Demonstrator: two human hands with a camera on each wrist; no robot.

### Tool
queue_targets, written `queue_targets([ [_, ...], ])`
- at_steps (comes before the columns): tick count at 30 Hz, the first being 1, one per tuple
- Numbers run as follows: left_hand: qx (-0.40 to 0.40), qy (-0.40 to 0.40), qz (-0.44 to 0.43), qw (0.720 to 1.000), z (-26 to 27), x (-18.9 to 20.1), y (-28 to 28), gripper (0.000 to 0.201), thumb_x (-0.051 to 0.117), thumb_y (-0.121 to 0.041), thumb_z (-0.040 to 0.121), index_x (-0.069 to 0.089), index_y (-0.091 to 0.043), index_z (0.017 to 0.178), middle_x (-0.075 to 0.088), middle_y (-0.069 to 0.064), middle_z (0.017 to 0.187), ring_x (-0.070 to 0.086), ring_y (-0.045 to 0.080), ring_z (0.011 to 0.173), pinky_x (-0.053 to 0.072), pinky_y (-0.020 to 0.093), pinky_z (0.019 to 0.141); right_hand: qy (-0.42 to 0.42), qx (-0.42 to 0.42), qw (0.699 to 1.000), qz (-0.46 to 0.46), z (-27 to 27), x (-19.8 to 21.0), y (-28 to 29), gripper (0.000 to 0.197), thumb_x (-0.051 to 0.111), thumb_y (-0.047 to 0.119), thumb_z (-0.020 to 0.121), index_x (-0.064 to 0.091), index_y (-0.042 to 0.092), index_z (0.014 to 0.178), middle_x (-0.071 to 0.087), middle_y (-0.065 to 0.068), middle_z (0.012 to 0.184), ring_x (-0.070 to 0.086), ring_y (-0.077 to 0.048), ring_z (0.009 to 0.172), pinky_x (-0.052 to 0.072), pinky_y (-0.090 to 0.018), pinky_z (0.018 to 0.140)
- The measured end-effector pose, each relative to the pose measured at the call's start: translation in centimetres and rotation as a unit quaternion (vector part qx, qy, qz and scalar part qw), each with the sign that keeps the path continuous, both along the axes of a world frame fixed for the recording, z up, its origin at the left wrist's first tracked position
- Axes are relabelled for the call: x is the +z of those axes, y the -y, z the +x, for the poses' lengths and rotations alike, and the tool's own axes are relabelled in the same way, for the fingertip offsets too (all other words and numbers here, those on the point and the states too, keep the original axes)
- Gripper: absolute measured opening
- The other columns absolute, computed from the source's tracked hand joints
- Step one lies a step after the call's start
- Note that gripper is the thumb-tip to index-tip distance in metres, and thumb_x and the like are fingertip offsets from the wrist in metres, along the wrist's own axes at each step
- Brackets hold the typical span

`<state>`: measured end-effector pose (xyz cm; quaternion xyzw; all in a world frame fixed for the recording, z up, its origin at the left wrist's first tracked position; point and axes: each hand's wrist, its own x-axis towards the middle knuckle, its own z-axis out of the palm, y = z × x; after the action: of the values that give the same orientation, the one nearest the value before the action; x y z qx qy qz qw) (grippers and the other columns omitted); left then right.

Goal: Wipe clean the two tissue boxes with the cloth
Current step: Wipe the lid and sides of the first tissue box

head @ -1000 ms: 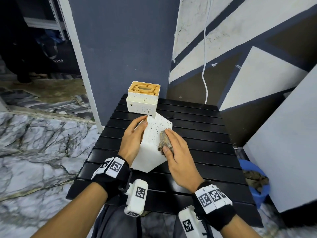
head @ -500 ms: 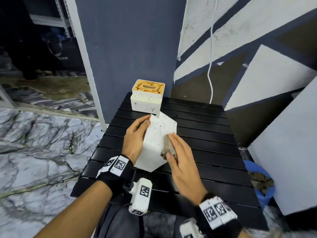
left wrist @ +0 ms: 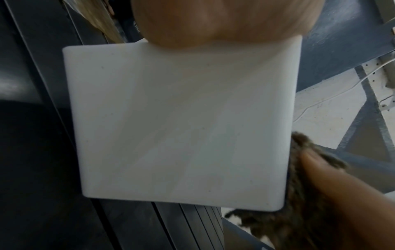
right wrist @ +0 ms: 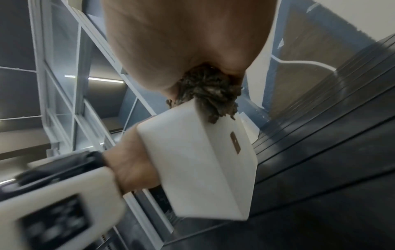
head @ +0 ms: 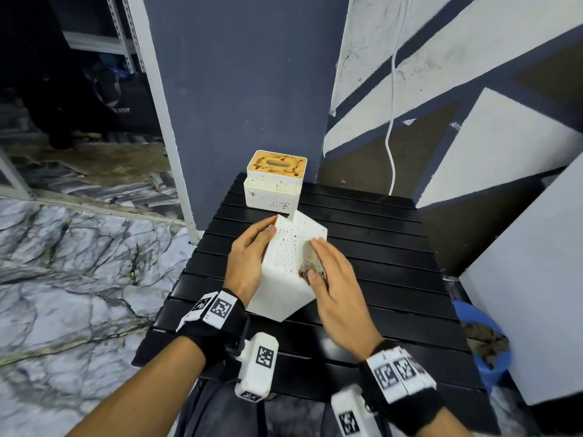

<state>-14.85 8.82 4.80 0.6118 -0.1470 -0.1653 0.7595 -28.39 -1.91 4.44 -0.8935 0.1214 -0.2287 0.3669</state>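
Black slatted tabletop (head: 362, 247) against a dark blue pillar and a painted wall, marble floor off to the left. Left hand (head: 249, 263) clamped on the near tissue box (head: 285, 269), fingers (head: 266, 227) curled over its far upper edge, palm flat to its left face. Box tipped up on the slats, long axis running from the near edge away toward the pillar, speckled face turned upward and lying between the two sets of fingers. Right hand (head: 334, 288) just right of that face, fingers closed round the bunched brown cloth (head: 310, 263) and pressing it to the box's right-hand edge; same wad seen from the right wrist bearing on a corner. Dark specks spread leftward from the cloth across the face, so likely a stroke toward the left fingers next, right hand nearer the dirt. Second tissue box (head: 274, 184) beyond both sets of fingers, upright, stained orange lid, untouched. Blue bucket (head: 485, 339) far right on the floor.
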Motion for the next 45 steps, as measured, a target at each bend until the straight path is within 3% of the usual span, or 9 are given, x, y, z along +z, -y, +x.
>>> queue_targets([
  [3,-0.013,0.001,0.0,1.0,-0.1,0.2,0.1,0.023,0.058,-0.023,0.098,0.072,-0.025,0.117,0.075,-0.002,0.111,0.069,0.016,0.107,0.053,0.033,0.092,-0.007,0.014,1.0,-0.006,-0.9,-0.2,0.0,0.05,0.035,0.037,0.098,0.027,0.028,0.146,0.023,0.021,0.147,0.016,0.008,0.136,0.008,-0.005,0.109],
  [5,-0.014,0.006,0.004,1.0,-0.2,0.2,0.3,0.024,0.058,-0.023,0.098,0.072,-0.025,0.118,0.075,-0.005,0.11,0.069,0.014,0.106,0.053,0.03,0.09,-0.02,0.013,1.0,-0.018,0.5,0.4,1.3,0.051,0.033,0.038,0.097,0.028,0.023,0.146,0.026,0.015,0.148,0.018,0.003,0.137,0.007,-0.004,0.109],
  [9,-0.014,0.01,0.015,1.0,0.0,0.0,0.4,0.024,0.06,-0.026,0.097,0.072,-0.028,0.117,0.075,-0.006,0.11,0.068,0.015,0.107,0.052,0.03,0.092,-0.066,0.002,0.997,-0.033,5.3,1.7,5.3,0.047,0.036,0.026,0.101,0.028,0.018,0.147,0.025,0.002,0.154,0.019,-0.012,0.142,0.01,-0.02,0.115],
  [12,-0.012,0.014,0.02,1.0,0.1,0.0,0.5,0.023,0.061,-0.027,0.096,0.073,-0.03,0.116,0.074,-0.007,0.111,0.067,0.015,0.109,0.051,0.034,0.098,-0.07,0.009,0.997,-0.006,7.1,2.0,6.8,0.046,0.038,0.023,0.101,0.03,0.017,0.146,0.028,-0.001,0.153,0.024,-0.016,0.141,0.016,-0.028,0.117],
  [21,-0.031,0.023,0.03,0.999,-0.4,0.1,0.8,0.026,0.062,-0.041,0.089,0.073,-0.037,0.113,0.074,-0.009,0.11,0.068,0.013,0.107,0.05,0.045,0.102,-0.006,0.036,0.999,-0.003,0.8,-0.6,3.9,0.048,0.041,0.025,0.1,0.029,0.024,0.146,0.027,0.013,0.15,0.022,0.001,0.138,0.018,-0.019,0.115],
  [30,-0.02,0.013,0.037,0.999,-1.0,0.5,1.2,0.028,0.064,-0.041,0.086,0.073,-0.037,0.112,0.075,-0.01,0.108,0.069,0.012,0.106,0.051,0.043,0.102,-0.047,-0.004,0.999,0.014,6.6,1.2,7.3,0.046,0.038,0.022,0.101,0.029,0.018,0.146,0.031,-0.001,0.15,0.028,-0.015,0.138,0.021,-0.029,0.115],
  [35,-0.013,0.029,0.047,0.998,-1.2,0.6,1.3,0.023,0.063,-0.04,0.09,0.073,-0.038,0.111,0.075,-0.015,0.106,0.068,0.007,0.105,0.051,0.039,0.101,-0.004,-0.008,1.0,0.002,3.0,-0.3,4.8,0.049,0.037,0.03,0.099,0.029,0.02,0.146,0.029,0.005,0.151,0.024,-0.008,0.139,0.02,-0.032,0.117],
  [41,-0.004,0.052,0.073,0.996,-1.7,0.8,1.4,0.021,0.058,-0.035,0.097,0.072,-0.04,0.111,0.074,-0.02,0.104,0.066,0.0,0.102,0.051,0.033,0.099,0.003,0.013,0.999,-0.036,-2.9,-0.8,-0.3,0.052,0.028,0.047,0.096,0.022,0.035,0.146,0.02,0.022,0.151,0.016,0.002,0.141,0.013,-0.017,0.116],
  [45,-0.001,0.052,0.078,0.996,-1.7,0.7,1.4,0.021,0.056,-0.035,0.098,0.072,-0.04,0.112,0.074,-0.02,0.106,0.066,0.002,0.104,0.051,0.037,0.1,-0.013,0.009,0.996,-0.093,-3.4,-0.7,-1.8,0.053,0.023,0.046,0.097,0.018,0.034,0.148,0.015,0.02,0.154,0.012,-0.001,0.142,0.012,-0.022,0.118],
])
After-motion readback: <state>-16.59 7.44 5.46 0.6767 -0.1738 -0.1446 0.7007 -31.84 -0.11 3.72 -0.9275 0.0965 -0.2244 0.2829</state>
